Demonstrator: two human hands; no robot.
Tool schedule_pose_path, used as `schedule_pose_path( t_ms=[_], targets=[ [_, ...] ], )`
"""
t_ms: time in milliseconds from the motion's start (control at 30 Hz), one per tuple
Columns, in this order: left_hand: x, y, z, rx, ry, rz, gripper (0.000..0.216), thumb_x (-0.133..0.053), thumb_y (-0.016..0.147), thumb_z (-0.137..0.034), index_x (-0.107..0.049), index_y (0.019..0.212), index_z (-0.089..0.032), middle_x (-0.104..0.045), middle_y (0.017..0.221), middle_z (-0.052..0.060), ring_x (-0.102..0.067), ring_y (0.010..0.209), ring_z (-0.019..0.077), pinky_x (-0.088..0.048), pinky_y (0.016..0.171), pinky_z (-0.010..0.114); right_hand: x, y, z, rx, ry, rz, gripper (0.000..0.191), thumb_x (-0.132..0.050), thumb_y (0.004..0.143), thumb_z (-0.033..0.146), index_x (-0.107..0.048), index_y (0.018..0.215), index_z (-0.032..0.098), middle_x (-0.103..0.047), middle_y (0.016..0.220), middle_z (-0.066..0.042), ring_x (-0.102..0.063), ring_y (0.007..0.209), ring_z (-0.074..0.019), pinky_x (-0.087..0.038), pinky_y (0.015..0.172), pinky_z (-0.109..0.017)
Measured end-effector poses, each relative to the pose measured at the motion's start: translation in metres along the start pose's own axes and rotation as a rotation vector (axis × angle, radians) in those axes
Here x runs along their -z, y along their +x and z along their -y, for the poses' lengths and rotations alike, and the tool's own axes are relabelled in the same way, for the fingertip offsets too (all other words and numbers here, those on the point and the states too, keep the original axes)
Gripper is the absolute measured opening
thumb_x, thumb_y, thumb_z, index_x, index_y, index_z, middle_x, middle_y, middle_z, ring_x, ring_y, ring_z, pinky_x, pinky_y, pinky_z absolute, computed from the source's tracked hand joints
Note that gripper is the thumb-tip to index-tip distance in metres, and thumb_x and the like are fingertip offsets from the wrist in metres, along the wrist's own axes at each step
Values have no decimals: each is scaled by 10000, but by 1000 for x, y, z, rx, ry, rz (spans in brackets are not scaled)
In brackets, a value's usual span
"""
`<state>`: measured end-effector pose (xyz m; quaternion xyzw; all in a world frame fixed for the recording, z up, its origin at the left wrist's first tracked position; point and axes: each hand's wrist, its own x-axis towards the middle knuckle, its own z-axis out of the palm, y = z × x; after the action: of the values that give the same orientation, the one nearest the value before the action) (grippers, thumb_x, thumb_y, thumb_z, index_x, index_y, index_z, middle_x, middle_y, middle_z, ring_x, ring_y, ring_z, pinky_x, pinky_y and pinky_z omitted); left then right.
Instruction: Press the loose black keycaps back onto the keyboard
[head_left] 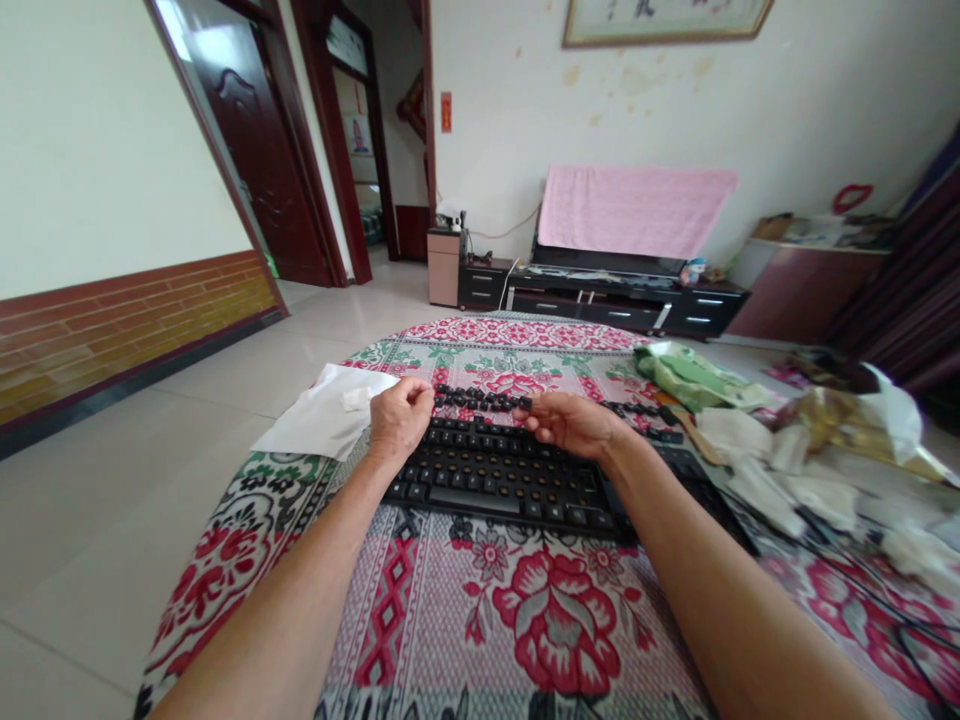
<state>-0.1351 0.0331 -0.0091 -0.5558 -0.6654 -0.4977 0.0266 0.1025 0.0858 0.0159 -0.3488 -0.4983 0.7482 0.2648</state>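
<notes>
A black keyboard [484,503] lies on the patterned tablecloth, many of its key positions bare with small round mounts showing. Behind it runs a line of loose black keycaps [480,401]. My left hand [401,415] is closed in a pinch above the keyboard's back left corner; whatever its fingertips hold is too small to make out. Over the back edge, my right hand [571,424] has its fingers curled, with a black keycap [524,403] at the fingertips. Part of the keyboard's right side is hidden under my right forearm.
White paper [322,410] with a crumpled tissue [356,399] lies left of the keyboard. At the right are a green plastic packet [694,378], crumpled tissues [757,495] and a black cable [904,625]. The round table's edge [199,560] curves along the left.
</notes>
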Motion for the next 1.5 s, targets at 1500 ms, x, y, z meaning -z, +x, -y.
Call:
schedule_pose_path(
  t_ms=[1500],
  targets=[
    [-6,-8,0,-119,99,169,138,-482,691,-235,-617,697,-211,-594,576,-30,-529,542,93,-378,572,201,12,-9,-13,353,-323,-176,166,-658,626,292,-616,748,188,-573,684,33,-510,608,-68,-426,651,-232]
  ],
)
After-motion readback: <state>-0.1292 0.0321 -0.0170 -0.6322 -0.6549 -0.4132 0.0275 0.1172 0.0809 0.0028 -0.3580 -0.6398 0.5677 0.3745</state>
